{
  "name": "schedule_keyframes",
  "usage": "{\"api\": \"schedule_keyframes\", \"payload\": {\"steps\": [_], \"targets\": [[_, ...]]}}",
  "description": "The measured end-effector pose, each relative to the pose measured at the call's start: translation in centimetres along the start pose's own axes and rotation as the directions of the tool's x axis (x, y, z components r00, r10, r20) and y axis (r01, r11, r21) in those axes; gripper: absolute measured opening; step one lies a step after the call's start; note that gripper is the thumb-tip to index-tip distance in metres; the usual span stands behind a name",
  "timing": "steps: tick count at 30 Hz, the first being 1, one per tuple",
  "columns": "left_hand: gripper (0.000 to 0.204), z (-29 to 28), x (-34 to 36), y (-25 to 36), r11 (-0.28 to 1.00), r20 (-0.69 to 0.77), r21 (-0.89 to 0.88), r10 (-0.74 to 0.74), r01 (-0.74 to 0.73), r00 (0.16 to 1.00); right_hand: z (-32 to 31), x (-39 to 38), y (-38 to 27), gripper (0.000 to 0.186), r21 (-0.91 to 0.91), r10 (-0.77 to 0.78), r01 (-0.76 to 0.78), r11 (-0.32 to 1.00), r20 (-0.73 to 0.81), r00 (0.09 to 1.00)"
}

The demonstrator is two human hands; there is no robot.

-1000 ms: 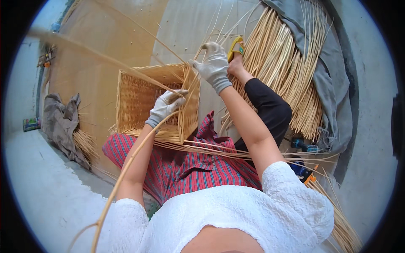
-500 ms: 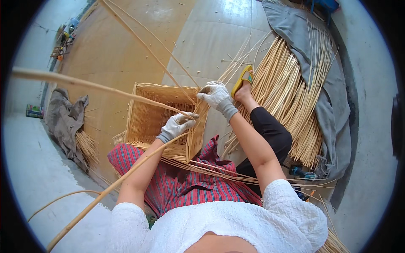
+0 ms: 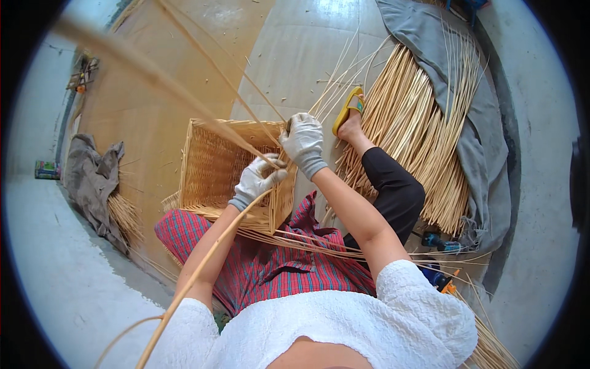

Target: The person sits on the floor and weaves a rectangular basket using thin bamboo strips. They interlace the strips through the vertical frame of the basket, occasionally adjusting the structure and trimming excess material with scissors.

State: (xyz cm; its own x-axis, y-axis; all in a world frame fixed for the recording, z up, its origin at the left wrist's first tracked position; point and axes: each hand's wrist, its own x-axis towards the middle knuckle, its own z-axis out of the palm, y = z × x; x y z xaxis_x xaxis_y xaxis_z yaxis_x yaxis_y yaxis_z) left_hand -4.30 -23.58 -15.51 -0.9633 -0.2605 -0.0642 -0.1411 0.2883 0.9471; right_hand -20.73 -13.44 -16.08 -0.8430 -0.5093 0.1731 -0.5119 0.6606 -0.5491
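Observation:
A square basket (image 3: 212,169) woven from pale willow rods lies tipped on my lap, its hollow turned to the left. My left hand (image 3: 255,181), in a white knit glove, is closed at the near part of the right rim, fingers curled around a thick rod (image 3: 203,120) that stretches to the upper left. Farther along this rim, my gloved right hand (image 3: 303,140) pinches thin rods against the wicker; its fingertips are partly hidden. Another rod (image 3: 200,270) curves from beside my left hand down past my left forearm.
A large bundle of peeled rods (image 3: 409,135) lies at right on a grey cloth (image 3: 491,178), beside my foot in a yellow slipper (image 3: 348,111). A cordless tool (image 3: 439,242) sits near my right knee. Another grey cloth (image 3: 92,184) covers rods at left.
My right hand has shifted slightly left and turned more upright over the rim. The thick rod's far end has swung up and right, and the curved rod by my left arm has moved right.

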Motion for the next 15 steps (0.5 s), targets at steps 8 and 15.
{"api": "schedule_keyframes", "payload": {"steps": [8, 15], "targets": [[0.023, -0.5, 0.8, -1.2, 0.974, -0.017, -0.223, -0.03, 0.026, 0.999, -4.6, -4.3, 6.6, 0.032, 0.096, -0.403, 0.401, 0.911, 0.0, 0.915], [0.039, -1.5, 0.5, -2.8, 0.964, 0.066, -0.265, 0.002, 0.016, 0.998, -6.3, -1.2, 2.8, 0.037, -0.144, -0.742, 0.734, 0.664, -0.25, 0.622]]}}
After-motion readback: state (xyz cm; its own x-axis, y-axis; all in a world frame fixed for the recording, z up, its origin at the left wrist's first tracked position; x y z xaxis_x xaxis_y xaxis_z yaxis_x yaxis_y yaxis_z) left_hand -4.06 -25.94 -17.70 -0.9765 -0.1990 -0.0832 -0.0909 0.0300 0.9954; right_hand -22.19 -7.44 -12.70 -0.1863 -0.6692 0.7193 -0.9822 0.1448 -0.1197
